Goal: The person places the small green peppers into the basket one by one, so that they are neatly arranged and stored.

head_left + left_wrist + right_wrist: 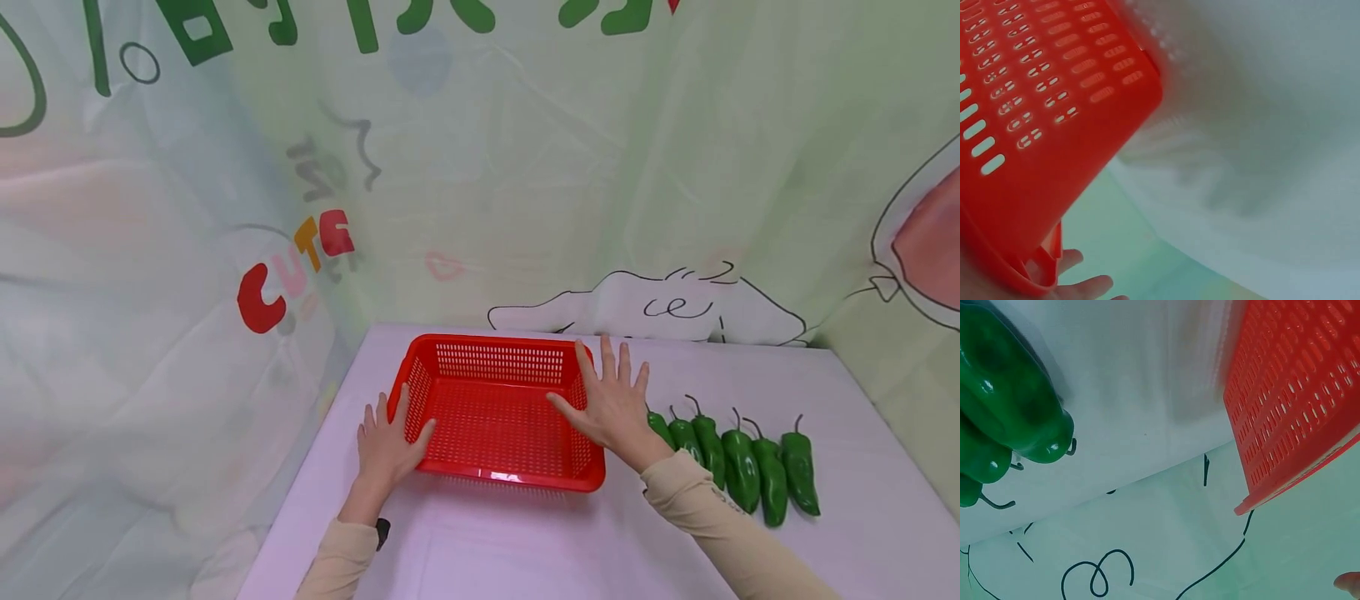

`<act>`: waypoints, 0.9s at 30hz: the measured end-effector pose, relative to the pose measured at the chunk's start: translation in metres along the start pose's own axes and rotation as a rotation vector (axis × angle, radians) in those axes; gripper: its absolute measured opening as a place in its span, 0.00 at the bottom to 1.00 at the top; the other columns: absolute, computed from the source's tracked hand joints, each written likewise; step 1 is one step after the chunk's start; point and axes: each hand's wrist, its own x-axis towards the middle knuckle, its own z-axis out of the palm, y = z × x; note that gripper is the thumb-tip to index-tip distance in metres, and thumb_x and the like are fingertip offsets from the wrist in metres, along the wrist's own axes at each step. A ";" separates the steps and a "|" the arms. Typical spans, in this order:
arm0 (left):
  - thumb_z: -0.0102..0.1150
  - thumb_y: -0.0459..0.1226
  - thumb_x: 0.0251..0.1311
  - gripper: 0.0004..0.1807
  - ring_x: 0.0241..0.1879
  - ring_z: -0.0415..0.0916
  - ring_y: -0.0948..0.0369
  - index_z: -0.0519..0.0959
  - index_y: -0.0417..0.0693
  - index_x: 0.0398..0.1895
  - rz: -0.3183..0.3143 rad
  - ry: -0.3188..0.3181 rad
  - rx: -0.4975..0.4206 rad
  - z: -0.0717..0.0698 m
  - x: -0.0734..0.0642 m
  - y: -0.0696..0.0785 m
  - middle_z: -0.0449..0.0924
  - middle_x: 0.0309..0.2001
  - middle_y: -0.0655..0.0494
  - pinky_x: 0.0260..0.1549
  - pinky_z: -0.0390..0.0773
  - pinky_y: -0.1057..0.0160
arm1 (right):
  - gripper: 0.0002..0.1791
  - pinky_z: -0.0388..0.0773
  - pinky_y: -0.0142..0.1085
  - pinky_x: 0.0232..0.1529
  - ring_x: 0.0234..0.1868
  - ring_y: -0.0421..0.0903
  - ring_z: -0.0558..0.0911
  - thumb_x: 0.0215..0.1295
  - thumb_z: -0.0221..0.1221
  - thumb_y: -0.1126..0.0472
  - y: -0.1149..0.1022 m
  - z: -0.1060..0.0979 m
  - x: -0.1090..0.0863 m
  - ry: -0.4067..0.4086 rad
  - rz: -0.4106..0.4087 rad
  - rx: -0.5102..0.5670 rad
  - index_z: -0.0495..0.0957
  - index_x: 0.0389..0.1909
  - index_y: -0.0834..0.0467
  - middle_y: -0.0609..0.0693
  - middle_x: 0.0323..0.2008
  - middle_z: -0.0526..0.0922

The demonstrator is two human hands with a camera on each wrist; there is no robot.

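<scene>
An empty red slotted basket (450, 346) stands on the white table (525, 542). My left hand (386, 442) lies flat against its left rim, fingers straight, thumb at the near corner. My right hand (611, 400) rests on the right rim with spread fingers and the thumb reaching inside. Several green peppers (742, 467) lie in a row just right of that wrist. The left wrist view is filled by the basket wall (1041, 112), with fingertips (1085, 287) at the bottom. The right wrist view has the basket's side (1297, 400) and the peppers (1010, 406).
A pale green printed cloth (480, 167) hangs behind and on both sides of the table. The table's left edge runs close beside my left forearm (337, 558). Bare tabletop lies in front of the basket.
</scene>
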 end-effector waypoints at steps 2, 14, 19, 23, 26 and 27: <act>0.49 0.61 0.63 0.46 0.72 0.44 0.31 0.50 0.52 0.79 0.001 0.007 -0.006 0.000 -0.001 -0.001 0.50 0.74 0.33 0.65 0.50 0.29 | 0.54 0.38 0.76 0.62 0.72 0.74 0.45 0.57 0.59 0.33 0.000 -0.002 0.000 0.000 0.005 0.001 0.52 0.77 0.58 0.70 0.75 0.45; 0.50 0.60 0.64 0.46 0.44 0.71 0.44 0.53 0.45 0.78 -0.018 0.086 -0.043 0.003 -0.007 -0.004 0.68 0.53 0.34 0.38 0.79 0.44 | 0.53 0.40 0.77 0.62 0.71 0.75 0.46 0.58 0.59 0.36 0.012 -0.017 -0.007 -0.004 0.044 -0.016 0.52 0.76 0.61 0.72 0.74 0.46; 0.50 0.59 0.64 0.45 0.40 0.72 0.47 0.53 0.46 0.78 -0.022 0.101 -0.049 0.005 -0.007 -0.005 0.69 0.50 0.36 0.35 0.79 0.47 | 0.53 0.39 0.77 0.62 0.71 0.76 0.45 0.58 0.60 0.36 0.021 -0.020 -0.009 0.013 0.050 -0.014 0.52 0.76 0.60 0.72 0.74 0.45; 0.51 0.59 0.64 0.45 0.37 0.72 0.49 0.53 0.46 0.78 -0.018 0.110 -0.059 0.007 -0.007 -0.006 0.69 0.48 0.37 0.33 0.78 0.49 | 0.53 0.40 0.77 0.61 0.71 0.76 0.46 0.58 0.60 0.36 0.030 -0.022 -0.012 0.021 0.064 -0.024 0.51 0.77 0.59 0.73 0.74 0.45; 0.52 0.58 0.64 0.45 0.33 0.71 0.51 0.53 0.47 0.78 -0.014 0.121 -0.076 0.008 -0.007 -0.007 0.69 0.46 0.38 0.31 0.77 0.51 | 0.53 0.40 0.78 0.61 0.70 0.77 0.46 0.58 0.58 0.35 0.039 -0.023 -0.015 0.033 0.075 -0.024 0.50 0.77 0.59 0.73 0.73 0.45; 0.52 0.58 0.64 0.45 0.31 0.70 0.52 0.53 0.47 0.78 -0.013 0.124 -0.080 0.009 -0.007 -0.007 0.69 0.46 0.39 0.30 0.76 0.53 | 0.53 0.40 0.78 0.61 0.70 0.77 0.45 0.59 0.58 0.34 0.042 -0.024 -0.016 0.037 0.079 -0.023 0.50 0.77 0.59 0.73 0.73 0.45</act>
